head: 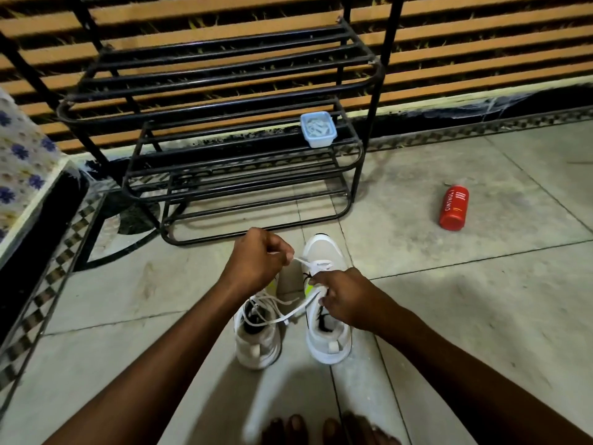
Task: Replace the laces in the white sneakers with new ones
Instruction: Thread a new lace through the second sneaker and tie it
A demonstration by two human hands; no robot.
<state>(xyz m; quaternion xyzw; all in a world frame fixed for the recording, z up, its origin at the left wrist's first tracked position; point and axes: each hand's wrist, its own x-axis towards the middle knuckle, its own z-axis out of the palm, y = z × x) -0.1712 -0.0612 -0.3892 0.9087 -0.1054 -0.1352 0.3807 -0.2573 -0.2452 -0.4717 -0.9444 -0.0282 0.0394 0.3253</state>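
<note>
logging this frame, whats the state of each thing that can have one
left hand: pinches the white lace
right hand: grips the white lace
white lace: partly threaded, slack loop
right sneaker: upright on floor
left sneaker: upright, laced
red bottle: lying on its side
blue container: open, on rack

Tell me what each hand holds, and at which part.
Both hands pinch the white lace of the right sneaker, near its upper eyelets.

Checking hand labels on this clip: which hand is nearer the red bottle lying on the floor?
Right. The right hand holds lace over the right sneaker, on the red bottle's side; the left hand pinches lace farther away, across that sneaker.
</note>
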